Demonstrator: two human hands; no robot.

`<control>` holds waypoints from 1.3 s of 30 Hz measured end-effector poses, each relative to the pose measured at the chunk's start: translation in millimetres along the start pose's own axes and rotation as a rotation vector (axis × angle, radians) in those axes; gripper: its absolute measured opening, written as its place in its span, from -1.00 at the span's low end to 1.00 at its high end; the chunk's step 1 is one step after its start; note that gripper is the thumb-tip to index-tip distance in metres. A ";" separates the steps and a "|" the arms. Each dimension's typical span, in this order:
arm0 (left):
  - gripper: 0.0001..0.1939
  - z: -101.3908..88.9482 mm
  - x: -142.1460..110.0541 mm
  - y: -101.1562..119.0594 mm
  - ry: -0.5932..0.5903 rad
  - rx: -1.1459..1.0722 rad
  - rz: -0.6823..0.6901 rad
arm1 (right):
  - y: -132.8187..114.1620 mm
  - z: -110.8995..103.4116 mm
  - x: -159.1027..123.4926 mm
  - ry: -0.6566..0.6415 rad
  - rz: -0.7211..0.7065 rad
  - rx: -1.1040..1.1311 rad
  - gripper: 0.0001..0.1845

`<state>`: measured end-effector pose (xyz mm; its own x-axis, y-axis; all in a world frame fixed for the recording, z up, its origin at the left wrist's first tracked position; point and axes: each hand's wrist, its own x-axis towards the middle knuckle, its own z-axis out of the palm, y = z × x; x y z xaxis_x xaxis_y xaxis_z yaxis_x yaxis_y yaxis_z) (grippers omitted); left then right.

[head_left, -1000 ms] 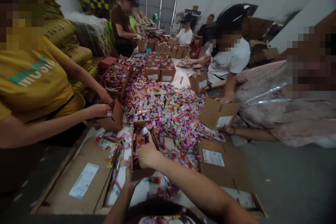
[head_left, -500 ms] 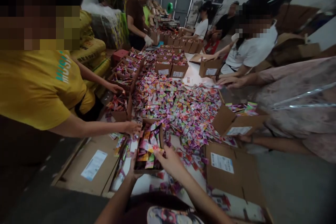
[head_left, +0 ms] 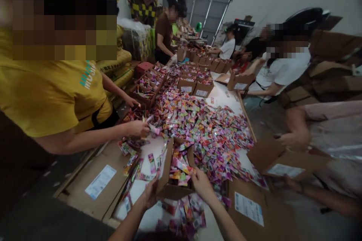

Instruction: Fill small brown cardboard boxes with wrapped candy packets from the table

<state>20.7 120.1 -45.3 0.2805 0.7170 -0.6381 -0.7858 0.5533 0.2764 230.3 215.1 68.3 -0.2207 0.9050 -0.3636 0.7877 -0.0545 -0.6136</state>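
Note:
A small open cardboard box [head_left: 166, 180] full of colourful candy packets sits at the near end of the table, between my two hands. My left hand [head_left: 149, 194] is closed on the box's left wall. On the right rim, my right hand [head_left: 201, 182] grips the box with its fingers over the packets. A large heap of loose candy packets [head_left: 203, 128] covers the table beyond the box.
A person in a yellow shirt [head_left: 56, 98] at the left reaches a hand [head_left: 137, 128] into the heap. Another person at the right holds a cardboard box [head_left: 279, 160]. Rows of filled boxes [head_left: 195, 84] stand farther back. Flat cartons [head_left: 98, 179] lie at the near corners.
My right hand has moved from inside the box to its right rim. The box now sits closer to me. The person on the right has pulled their box off the table edge.

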 end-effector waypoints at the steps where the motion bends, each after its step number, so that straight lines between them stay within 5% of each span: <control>1: -0.55 1.6 -0.1 3.0 0.003 -0.002 0.035 | -3.0 -5.4 10.6 0.001 -0.039 0.023 -0.60; 5: -0.67 1.2 9.2 15.8 -0.013 0.002 0.136 | -26.6 -25.3 49.5 0.031 -0.182 -0.007 -0.60; 9: -0.54 -4.3 25.2 23.6 0.070 0.120 0.192 | -50.5 -29.2 83.9 0.056 -0.175 -0.211 -0.64; 19: -0.53 -22.5 7.1 20.9 0.496 0.301 0.322 | -48.4 35.9 138.3 -0.079 -0.080 -0.262 -0.60; 24: -0.34 -13.6 10.7 41.3 0.479 0.401 0.429 | -2.1 48.0 117.5 0.151 -0.142 0.072 -0.37; 26: -0.31 -12.5 11.7 48.2 0.462 0.448 0.448 | 30.5 69.0 90.4 0.200 -0.129 -0.003 -0.34; 29: -0.24 -14.6 6.2 52.4 0.467 0.509 0.440 | 76.8 109.2 43.0 0.051 -0.094 -0.267 -0.26; 32: -0.07 -16.6 -5.1 53.7 0.484 0.542 0.455 | 99.7 127.4 18.7 -0.035 -0.072 -0.357 -0.64; 35: -0.02 -11.0 -11.4 60.2 0.436 0.573 0.572 | 80.9 106.1 25.6 0.069 -0.132 -0.233 -0.69; 39: -0.04 9.9 -5.9 73.1 0.352 0.606 0.660 | -12.9 49.7 54.9 0.274 -0.315 0.031 -0.72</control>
<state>-32.9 160.6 -14.2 -0.3749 0.8489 -0.3726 -0.2799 0.2796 0.9184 179.5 244.5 21.4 -0.2841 0.9579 0.0424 0.6876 0.2344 -0.6872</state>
